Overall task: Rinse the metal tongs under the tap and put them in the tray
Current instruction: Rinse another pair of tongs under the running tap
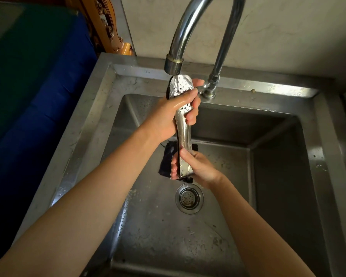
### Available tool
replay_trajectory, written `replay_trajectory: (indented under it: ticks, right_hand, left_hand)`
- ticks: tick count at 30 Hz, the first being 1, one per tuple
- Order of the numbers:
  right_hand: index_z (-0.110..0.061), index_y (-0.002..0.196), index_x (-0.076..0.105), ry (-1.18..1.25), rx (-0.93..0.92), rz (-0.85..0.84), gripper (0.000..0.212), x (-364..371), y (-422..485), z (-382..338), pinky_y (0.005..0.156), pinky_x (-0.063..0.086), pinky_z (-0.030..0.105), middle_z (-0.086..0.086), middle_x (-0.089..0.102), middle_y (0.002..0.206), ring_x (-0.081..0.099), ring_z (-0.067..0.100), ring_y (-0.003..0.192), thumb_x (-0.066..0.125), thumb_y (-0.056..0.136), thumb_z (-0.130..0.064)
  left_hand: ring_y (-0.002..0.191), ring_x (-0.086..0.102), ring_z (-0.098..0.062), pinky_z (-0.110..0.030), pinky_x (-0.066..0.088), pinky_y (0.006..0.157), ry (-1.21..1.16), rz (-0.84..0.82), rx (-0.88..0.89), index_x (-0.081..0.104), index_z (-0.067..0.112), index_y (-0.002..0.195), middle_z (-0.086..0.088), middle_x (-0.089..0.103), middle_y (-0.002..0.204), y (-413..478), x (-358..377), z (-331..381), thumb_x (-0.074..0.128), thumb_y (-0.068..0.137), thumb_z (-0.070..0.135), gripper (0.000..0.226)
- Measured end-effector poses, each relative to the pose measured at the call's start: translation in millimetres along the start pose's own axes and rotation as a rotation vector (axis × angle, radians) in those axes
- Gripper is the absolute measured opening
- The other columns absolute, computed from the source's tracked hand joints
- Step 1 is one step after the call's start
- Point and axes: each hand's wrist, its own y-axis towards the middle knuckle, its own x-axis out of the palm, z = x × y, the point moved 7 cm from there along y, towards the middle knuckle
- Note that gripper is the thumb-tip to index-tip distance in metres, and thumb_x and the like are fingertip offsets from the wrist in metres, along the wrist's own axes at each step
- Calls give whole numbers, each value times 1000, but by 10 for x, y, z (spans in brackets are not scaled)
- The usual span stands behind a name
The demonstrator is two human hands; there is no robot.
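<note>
The metal tongs (183,134) stand almost upright over the sink, perforated tips up, right below the tap spout (173,65). Water runs from the spout onto the tips. My left hand (174,114) is wrapped around the upper part of the tongs, just under the tips. My right hand (196,166) grips the lower hinge end. The tongs' arms are pressed together. No tray is in view.
The steel sink (284,140) has a drain strainer (189,198) in its floor and a dark sponge or cloth (166,158) lying behind my right hand. The tap's base (209,90) stands on the back rim. A blue surface (28,96) lies to the left.
</note>
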Motion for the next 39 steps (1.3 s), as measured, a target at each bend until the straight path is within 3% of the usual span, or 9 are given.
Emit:
replay_trajectory:
  ticks: [9, 13, 16, 22, 24, 28, 32, 34, 39]
  right_hand:
    - [-9, 96, 63, 296, 23, 58, 68, -12, -17, 316, 72, 56, 32, 6, 67, 79, 66, 19, 72, 54, 71, -71]
    - [-16, 88, 75, 658, -49, 173, 55, -72, -4, 276, 76, 57, 33, 7, 73, 83, 70, 19, 79, 33, 92, -51]
    - [-8, 70, 75, 870, -84, 317, 56, -104, 55, 244, 70, 58, 36, 7, 73, 70, 72, 24, 81, 37, 97, -39]
    - [4, 77, 66, 1048, -59, 505, 47, -84, 154, 229, 62, 59, 37, 18, 71, 75, 72, 29, 77, 43, 97, -32]
    - [-1, 60, 68, 1040, -111, 502, 55, -143, 110, 163, 67, 59, 40, 10, 64, 68, 71, 28, 86, 42, 97, -33]
    - [0, 104, 64, 909, -173, 419, 52, -238, 58, -132, 82, 58, 39, 21, 67, 110, 62, 33, 109, 34, 98, -42]
    - [-7, 103, 59, 867, -255, 317, 45, -210, 135, -503, 100, 46, 41, 23, 61, 118, 56, 35, 117, 28, 100, -40]
    - [-9, 102, 58, 833, -278, 280, 42, -160, 194, -659, 107, 39, 42, 21, 60, 119, 55, 33, 117, 27, 100, -38]
    - [-11, 90, 58, 762, -321, 242, 44, -28, 347, -900, 103, 41, 41, 14, 67, 98, 58, 29, 110, 26, 100, -39]
  left_hand:
    - [47, 43, -8, -22, 33, 48, 1, 96, 7, 59, 17, 97, 2, 53, 66, -62, -136, -77, 49, 89, 11, 15]
    - [48, 42, -8, -20, 34, 47, 83, 257, 86, 59, 20, 91, 2, 49, 66, 29, -166, 105, 52, 93, 14, 9]
    - [49, 43, -10, -23, 37, 48, 229, 345, 157, 60, 20, 87, 1, 50, 67, 82, -95, 205, 56, 92, 19, 6]
    - [50, 48, -10, -24, 42, 49, 427, 375, 257, 60, 13, 89, 3, 55, 64, 54, 52, 242, 57, 91, 21, 9]
    - [50, 50, -9, -23, 46, 50, 349, 473, 236, 58, 12, 82, 5, 57, 62, 44, -127, 274, 56, 92, 24, 16]
    - [57, 61, -10, -25, 53, 59, -102, 698, 206, 59, 7, 92, 3, 66, 65, -105, -733, 255, 60, 89, 27, 20]
    - [73, 65, -11, -31, 51, 78, -388, 688, 281, 72, 18, 81, 4, 70, 82, -336, -1046, 127, 55, 91, 35, 27]
    - [78, 66, -10, -31, 51, 79, -514, 685, 318, 75, 20, 68, 6, 72, 84, -426, -1101, 69, 52, 92, 36, 38]
    - [84, 64, -12, -32, 49, 88, -776, 614, 427, 64, 22, 91, 4, 66, 99, -595, -1125, 35, 54, 92, 35, 16]
